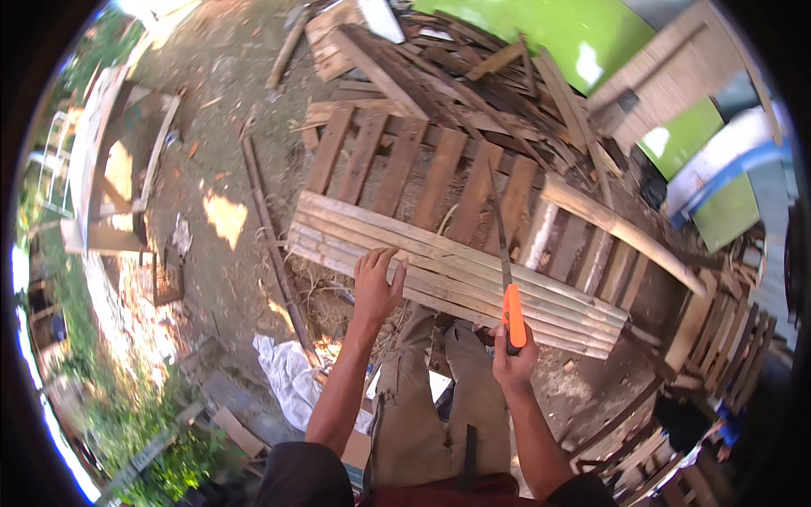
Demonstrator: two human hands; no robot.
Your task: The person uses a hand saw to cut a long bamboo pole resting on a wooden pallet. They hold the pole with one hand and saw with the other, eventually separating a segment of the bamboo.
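Observation:
Long, pale strips of wood lie side by side across a brown slatted pallet in front of me. On their near left part rests my left hand, its fingers laid over the strips and the thumb apart, holding nothing. My right hand grips a handsaw by its orange and black handle. The saw's dark, narrow blade points away from me, passing over the strips and the pallet slats. From this angle I cannot tell whether the blade touches the wood.
Beyond the pallet is a heap of scrap boards. A long dark pole lies on the dirt to the left, near a crumpled white cloth. A pale log and more slatted wood are on the right. Green panels stand behind.

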